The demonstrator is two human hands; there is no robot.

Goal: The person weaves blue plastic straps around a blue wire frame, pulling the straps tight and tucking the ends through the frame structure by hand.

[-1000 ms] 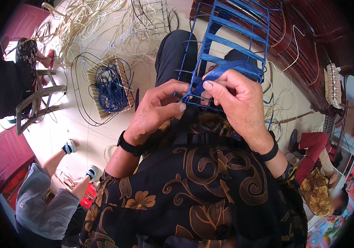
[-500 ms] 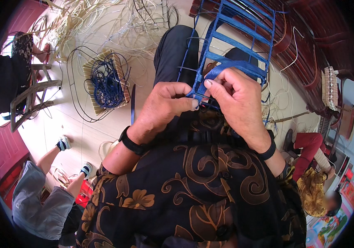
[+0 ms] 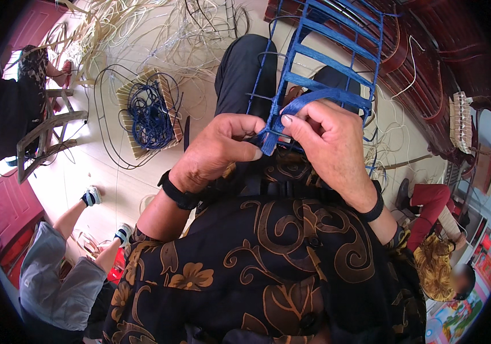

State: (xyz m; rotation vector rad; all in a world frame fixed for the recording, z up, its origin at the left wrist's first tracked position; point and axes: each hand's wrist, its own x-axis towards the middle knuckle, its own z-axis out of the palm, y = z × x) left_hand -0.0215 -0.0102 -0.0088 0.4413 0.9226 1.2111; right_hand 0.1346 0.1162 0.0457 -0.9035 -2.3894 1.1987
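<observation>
A blue ladder-like frame, bound with blue strips across its rungs, leans over my knees. My right hand pinches a flat blue strip between thumb and forefinger at the frame's near left corner. The strip's short cut end sticks out toward me past the side rail. My left hand is curled at that same corner, its forefinger against the rail and its thumb just beside the strip end. Its other fingers are hidden.
Left of my legs a box holds tangled blue cord, with a dark wire loop around it. Pale strips litter the far floor. A wooden stool stands left, dark red carved furniture right. Other people sit on both sides.
My left thumb has drawn back leftward off the strip end, which now shows more and points toward me. My right hand keeps its pinch almost in place.
</observation>
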